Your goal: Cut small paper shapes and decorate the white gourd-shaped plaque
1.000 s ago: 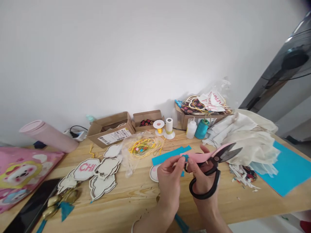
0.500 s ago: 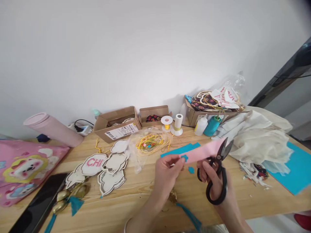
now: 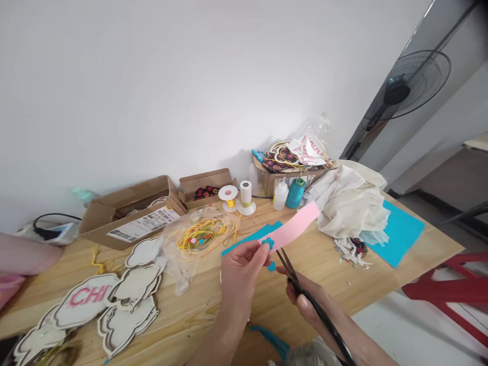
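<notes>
My left hand (image 3: 244,264) pinches the near end of a pink strip (image 3: 295,227), with a small blue flower cutout (image 3: 269,243) held flat against it. In my right hand (image 3: 305,297) is a pair of black-handled scissors (image 3: 293,277). Their blades are a little apart and point up at the lower edge of the strip, close to the flower; whether they touch it I cannot tell. Another blue cutout (image 3: 271,266) lies on the table just below the strip. Behind my left hand lies a blue strip (image 3: 249,238).
Cardboard boxes (image 3: 133,223), spools (image 3: 246,195), a white bottle (image 3: 280,196) and teal thread (image 3: 295,193) line the wall. Cloud-shaped plaques (image 3: 89,297) and a bag of yellow cord (image 3: 202,236) lie left. Off-white cloth (image 3: 353,203) and a blue sheet (image 3: 400,234) are right, near a red stool (image 3: 450,290).
My view has swung to the right, bringing a fan and the red stool into sight. The scissors have turned from pointing up past the strip to its lower edge by the flower.
</notes>
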A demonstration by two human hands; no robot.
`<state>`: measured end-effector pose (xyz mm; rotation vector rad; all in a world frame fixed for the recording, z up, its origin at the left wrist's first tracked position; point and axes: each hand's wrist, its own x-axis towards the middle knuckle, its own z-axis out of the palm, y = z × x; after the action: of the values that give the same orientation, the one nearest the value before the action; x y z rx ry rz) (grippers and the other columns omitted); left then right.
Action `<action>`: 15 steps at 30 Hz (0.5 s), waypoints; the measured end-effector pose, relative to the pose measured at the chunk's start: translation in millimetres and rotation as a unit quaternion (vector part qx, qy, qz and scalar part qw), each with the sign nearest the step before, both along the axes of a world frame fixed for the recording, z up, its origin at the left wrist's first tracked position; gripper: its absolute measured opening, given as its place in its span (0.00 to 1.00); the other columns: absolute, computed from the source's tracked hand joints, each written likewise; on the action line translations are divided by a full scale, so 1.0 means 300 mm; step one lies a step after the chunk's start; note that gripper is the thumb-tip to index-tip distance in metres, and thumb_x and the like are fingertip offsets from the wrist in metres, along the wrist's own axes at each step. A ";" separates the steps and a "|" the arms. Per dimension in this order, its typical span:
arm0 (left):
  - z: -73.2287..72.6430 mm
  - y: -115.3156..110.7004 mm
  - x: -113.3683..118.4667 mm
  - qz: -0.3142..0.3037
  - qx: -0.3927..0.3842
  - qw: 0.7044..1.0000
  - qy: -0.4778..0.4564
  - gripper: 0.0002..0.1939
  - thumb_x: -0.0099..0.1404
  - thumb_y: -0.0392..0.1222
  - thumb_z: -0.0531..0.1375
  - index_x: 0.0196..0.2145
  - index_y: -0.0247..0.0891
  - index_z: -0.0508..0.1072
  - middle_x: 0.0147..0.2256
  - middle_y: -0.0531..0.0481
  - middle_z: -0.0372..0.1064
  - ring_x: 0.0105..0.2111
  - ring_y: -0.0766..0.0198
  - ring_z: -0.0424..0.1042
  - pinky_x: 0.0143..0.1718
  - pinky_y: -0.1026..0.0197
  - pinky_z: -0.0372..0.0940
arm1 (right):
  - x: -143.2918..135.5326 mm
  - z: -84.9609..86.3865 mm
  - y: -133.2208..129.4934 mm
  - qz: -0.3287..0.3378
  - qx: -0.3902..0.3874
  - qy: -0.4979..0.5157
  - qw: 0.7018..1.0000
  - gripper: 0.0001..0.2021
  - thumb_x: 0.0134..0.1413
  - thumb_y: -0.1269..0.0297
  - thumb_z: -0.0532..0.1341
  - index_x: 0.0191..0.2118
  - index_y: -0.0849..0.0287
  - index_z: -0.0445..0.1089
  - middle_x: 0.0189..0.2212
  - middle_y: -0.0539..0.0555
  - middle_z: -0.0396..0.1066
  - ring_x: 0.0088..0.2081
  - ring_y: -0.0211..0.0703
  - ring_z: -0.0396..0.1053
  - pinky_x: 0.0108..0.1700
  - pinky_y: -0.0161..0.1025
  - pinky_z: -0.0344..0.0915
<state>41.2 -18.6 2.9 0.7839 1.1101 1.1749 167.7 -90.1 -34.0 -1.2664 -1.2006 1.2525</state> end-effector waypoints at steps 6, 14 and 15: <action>0.002 -0.005 0.030 -0.020 -0.009 0.999 0.038 0.07 0.46 0.41 0.66 0.23 0.35 0.76 0.22 0.49 0.75 0.22 0.65 0.72 0.24 0.65 0.67 | 0.035 0.051 0.032 0.081 -0.021 -0.004 0.996 0.30 0.53 0.44 0.50 0.54 0.62 0.61 0.23 0.48 0.52 0.21 0.33 0.47 0.20 0.30 0.48; 0.001 -0.013 0.031 -0.051 -0.010 0.997 0.063 0.07 0.49 0.41 0.65 0.24 0.34 0.76 0.22 0.48 0.75 0.24 0.62 0.74 0.25 0.65 0.67 | 0.037 0.037 0.039 0.071 0.001 0.000 0.997 0.25 0.55 0.49 0.51 0.53 0.59 0.63 0.22 0.48 0.53 0.21 0.33 0.44 0.18 0.30 0.44; -0.002 -0.013 0.031 -0.052 -0.009 0.996 0.065 0.07 0.49 0.41 0.65 0.25 0.34 0.76 0.23 0.48 0.75 0.24 0.62 0.74 0.25 0.65 0.67 | 0.036 0.036 0.038 0.069 0.002 0.003 0.998 0.24 0.55 0.50 0.51 0.53 0.60 0.63 0.22 0.48 0.53 0.21 0.33 0.44 0.18 0.30 0.44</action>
<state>50.6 -22.6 2.3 0.9037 1.1699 1.0369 178.6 -78.5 -23.3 -1.1920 -1.3036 1.3533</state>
